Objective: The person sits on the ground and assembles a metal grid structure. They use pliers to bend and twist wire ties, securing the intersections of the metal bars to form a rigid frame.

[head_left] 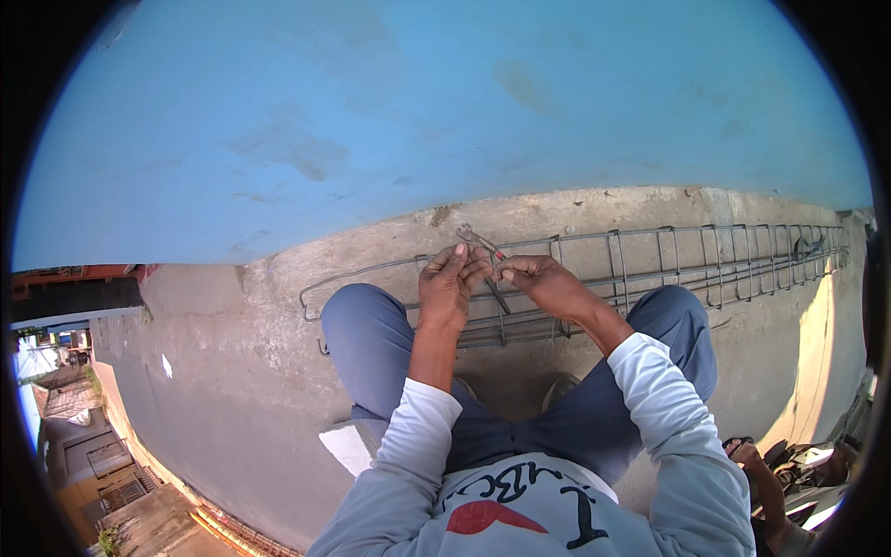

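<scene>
Both my hands are raised between my knees, above a long steel rebar cage [624, 265]. My left hand [449, 286] is closed, thumb against fingertips. Beside it my right hand [552, 286] pinches thumb and forefinger together, its tips close to the left fingers. Whatever lies between the fingertips is too small to make out. A pair of pincers [486, 245] with a red mark on one handle shows just beyond my fingers. Whether a hand touches it or it rests on the cage, I cannot tell.
A blue wall [445, 111] rises behind the concrete floor [232, 371]. The cage stretches far right, with a dark object [809, 247] on its end. A white block [353, 447] sits by my left thigh. At lower right are another person's hand [742, 452] and a motorcycle [812, 478].
</scene>
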Demonstrator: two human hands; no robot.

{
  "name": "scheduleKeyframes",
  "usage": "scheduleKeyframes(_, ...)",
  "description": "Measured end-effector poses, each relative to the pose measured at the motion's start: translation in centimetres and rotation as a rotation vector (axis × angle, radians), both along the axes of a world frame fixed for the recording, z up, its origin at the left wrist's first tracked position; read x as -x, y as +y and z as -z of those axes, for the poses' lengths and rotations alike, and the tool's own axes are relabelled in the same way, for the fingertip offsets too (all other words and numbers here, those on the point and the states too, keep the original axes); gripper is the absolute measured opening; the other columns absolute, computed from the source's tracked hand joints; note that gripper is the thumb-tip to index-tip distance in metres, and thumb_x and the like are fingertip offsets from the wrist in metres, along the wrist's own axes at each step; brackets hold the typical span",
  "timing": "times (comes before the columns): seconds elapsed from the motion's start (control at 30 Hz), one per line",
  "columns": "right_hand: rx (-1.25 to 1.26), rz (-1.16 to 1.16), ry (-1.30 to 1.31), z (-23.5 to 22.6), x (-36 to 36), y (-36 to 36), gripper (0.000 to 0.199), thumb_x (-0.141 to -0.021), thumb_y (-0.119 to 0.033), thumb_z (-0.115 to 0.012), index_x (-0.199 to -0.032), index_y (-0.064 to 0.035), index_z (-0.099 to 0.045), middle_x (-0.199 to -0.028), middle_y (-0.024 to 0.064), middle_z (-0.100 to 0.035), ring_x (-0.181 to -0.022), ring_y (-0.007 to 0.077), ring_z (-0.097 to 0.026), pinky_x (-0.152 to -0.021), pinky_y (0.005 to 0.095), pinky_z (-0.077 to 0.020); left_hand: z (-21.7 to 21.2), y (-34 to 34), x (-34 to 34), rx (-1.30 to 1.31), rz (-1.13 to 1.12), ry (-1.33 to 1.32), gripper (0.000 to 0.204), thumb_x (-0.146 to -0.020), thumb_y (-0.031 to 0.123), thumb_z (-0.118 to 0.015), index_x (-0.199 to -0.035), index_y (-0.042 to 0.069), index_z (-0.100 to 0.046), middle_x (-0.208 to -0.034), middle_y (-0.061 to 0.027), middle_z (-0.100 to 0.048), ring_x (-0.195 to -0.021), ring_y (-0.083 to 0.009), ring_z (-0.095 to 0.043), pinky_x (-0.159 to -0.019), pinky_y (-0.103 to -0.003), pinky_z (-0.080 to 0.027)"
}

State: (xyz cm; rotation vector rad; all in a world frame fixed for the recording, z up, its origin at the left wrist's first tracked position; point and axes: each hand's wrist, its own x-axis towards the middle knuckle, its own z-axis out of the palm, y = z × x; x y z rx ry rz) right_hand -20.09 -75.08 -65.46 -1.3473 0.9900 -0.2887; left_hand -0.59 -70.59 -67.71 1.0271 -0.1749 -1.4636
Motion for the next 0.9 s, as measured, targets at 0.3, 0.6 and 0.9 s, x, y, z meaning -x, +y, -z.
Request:
scheduleKeyframes(0.3,-0.388,0.265,-0.165,-1.1,2.4,-1.5,0.021,-0.102,-0.020,-0.053,-0.114,-0.0093,-0.067,-0.071,-0.0037,-0.047,-0.056,0.0062,-0.039,-0.051,0.0240,-0.0331,-1.0,-2.2,0.9,0.012,0.105,-0.284,0.041,-0.097,0.027,-0.068,-0.117,-0.009,-0.062,-0.110,-0.0226,-0.068,-0.098,-0.0299,-0.069,-0.091,-0.041,-0.058)
scheduleKeyframes(0.6,-0.728,1.138,-0.212,8.7,8.1,4.5,0.016,-0.099,-0.009,-0.045,-0.108,-0.0097,-0.059,-0.068,-0.0039,-0.034,-0.053,0.0081,-0.028,-0.045,0.0249,-0.0243,6.7,-2.5,8.2,0.235,0.934,-1.396,0.040,-0.094,0.030,-0.066,-0.125,0.004,-0.065,-0.126,-0.0143,-0.065,-0.120,-0.0284,-0.060,-0.111,-0.048,-0.039)
scheduleKeyframes(0.9,-0.887,1.454,-0.036,16.5,9.5,8.1,0.014,-0.100,-0.010,-0.046,-0.105,-0.0097,-0.059,-0.070,0.0014,-0.040,-0.054,0.0133,-0.035,-0.044,0.0285,-0.0296,11.2,-1.9,11.2,0.149,1.218,-1.709,0.022,-0.095,0.023,-0.062,-0.107,0.008,-0.073,-0.107,-0.0167,-0.071,-0.110,-0.0308,-0.064,-0.113,-0.049,-0.029)
